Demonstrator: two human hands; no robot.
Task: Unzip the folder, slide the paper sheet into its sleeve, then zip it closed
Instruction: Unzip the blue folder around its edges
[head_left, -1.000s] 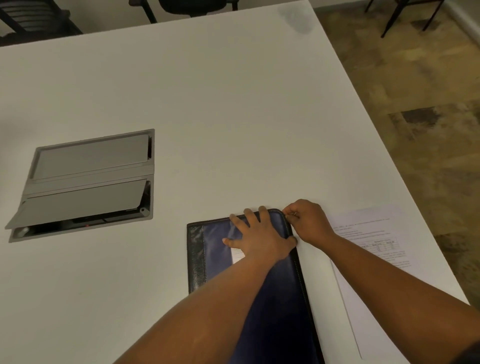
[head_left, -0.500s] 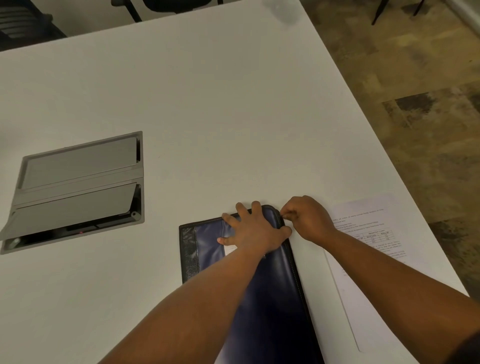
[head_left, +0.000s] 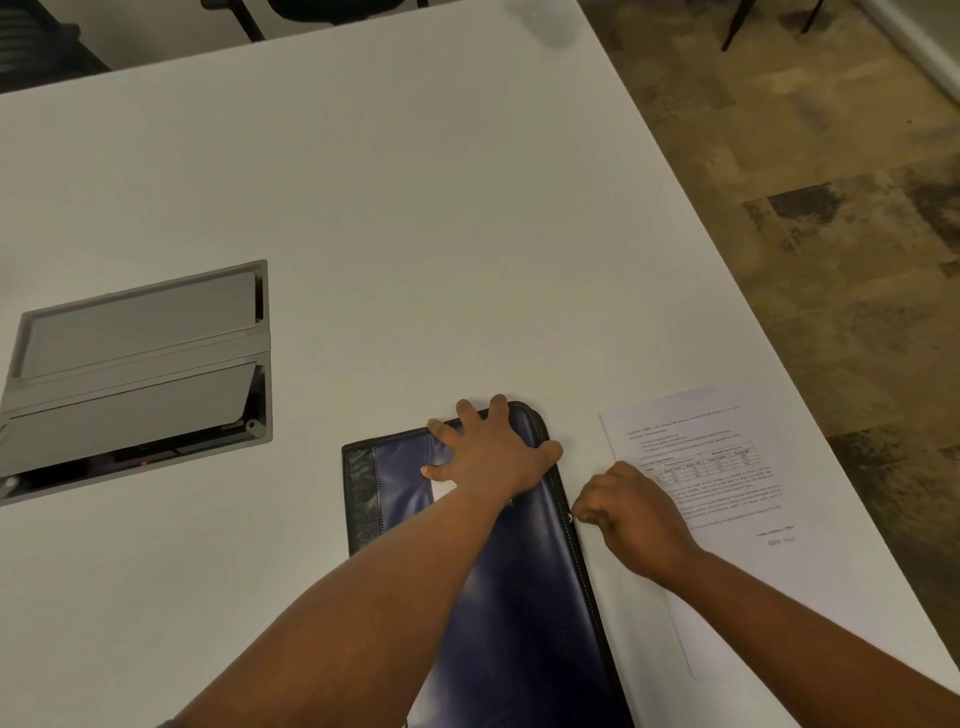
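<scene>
White conference table (head_left: 415, 208), patterned carpet beyond its right edge, chair legs at the far side.

Grip: right hand (head_left: 631, 512) has fingers curled and pinched at the folder's right edge, apparently on the zipper pull (head_left: 571, 517); the pull itself is too small to make out clearly. Left hand (head_left: 493, 452) lies flat, fingers spread, pressing down on the far right corner of the cover.

Change: a second ago the right hand was pinching at the rounded far corner, just beside the left hand. It now sits partway down the right edge, nearer the person. Judged: the zipper has rounded the corner and is running down the long side; unzipping is under way, not finished.

Task items: navy zip folder (head_left: 519, 597) lies flat and closed at the near edge of the table. Printed paper sheet (head_left: 727, 467) lies flat just to its right, untouched, partly under the right forearm.

Also: grey cable hatch (head_left: 140, 364) set in the tabletop, well to the left, one flap tilted open.
</scene>
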